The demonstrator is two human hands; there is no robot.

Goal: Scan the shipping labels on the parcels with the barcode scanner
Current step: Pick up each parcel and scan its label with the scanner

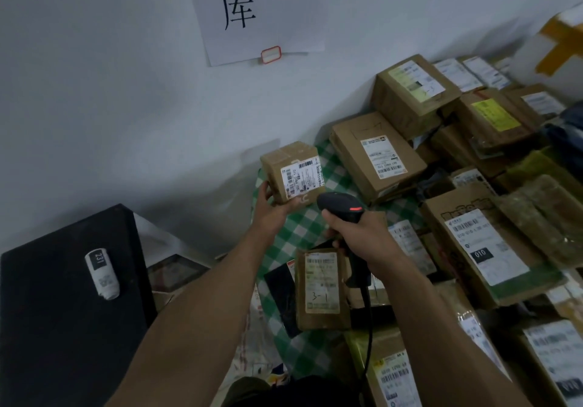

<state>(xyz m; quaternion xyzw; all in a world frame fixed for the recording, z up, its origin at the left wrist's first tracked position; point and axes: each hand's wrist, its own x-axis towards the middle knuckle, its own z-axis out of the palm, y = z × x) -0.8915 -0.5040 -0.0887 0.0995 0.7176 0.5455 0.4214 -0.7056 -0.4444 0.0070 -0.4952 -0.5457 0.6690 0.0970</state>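
Observation:
My left hand (pixel 273 207) holds a small brown cardboard parcel (pixel 285 162) from below, lifted above the table, its white shipping label (pixel 302 177) turned toward me. My right hand (pixel 359 233) grips the handle of a black barcode scanner (pixel 342 206) with a red mark on top; its head points at that label from just to the right. The scanner's cable (pixel 367 337) hangs down toward me. Below the hands a flat brown parcel marked "3-1" (pixel 320 286) lies on the green checked tablecloth (pixel 299 230).
Several labelled cardboard parcels (pixel 378 154) are piled across the right side of the table up to the white wall. A black box (pixel 63 296) with a small white wrapped package (pixel 101 273) on top stands at the left. A paper sign (pixel 249 12) hangs on the wall.

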